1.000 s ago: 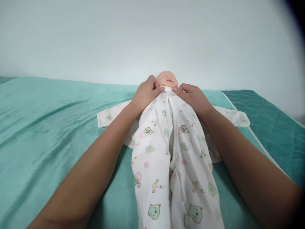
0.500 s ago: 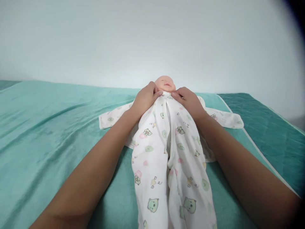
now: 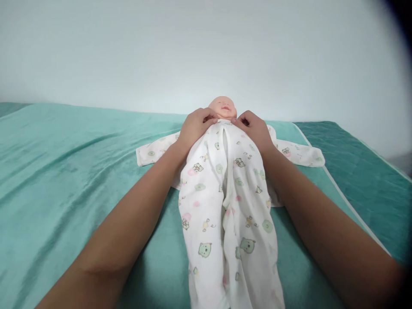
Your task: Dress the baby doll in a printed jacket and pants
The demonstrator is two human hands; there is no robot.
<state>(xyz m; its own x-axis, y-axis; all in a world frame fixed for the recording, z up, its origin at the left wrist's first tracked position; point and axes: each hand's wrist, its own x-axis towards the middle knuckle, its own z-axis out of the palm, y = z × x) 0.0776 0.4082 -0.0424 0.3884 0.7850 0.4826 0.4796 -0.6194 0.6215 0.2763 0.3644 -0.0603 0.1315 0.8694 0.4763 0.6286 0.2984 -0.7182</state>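
Observation:
A baby doll (image 3: 222, 106) lies on its back, its head at the far end and its body covered by white printed baby clothes. Uppermost are baby pants (image 3: 206, 193) with green and pink animal prints, spread over the trunk and legs and pulled up to just below the chin. My left hand (image 3: 198, 124) pinches the top edge of the pants at the left of the doll's neck. On the other side, my right hand (image 3: 252, 128) grips the same edge between thumb and fingers. A matching baby top (image 3: 299, 153) lies beneath, both sleeves stretched out sideways.
A light green blanket (image 3: 71, 171) with soft folds covers the surface. At the right, past its pale border, lies a darker green quilted cover (image 3: 360, 171). A plain white wall (image 3: 161, 51) rises behind.
Both hands keep their hold at the neck, shifting only slightly. The pants' legs have drawn a little to the left, and the whole view has tilted slightly.

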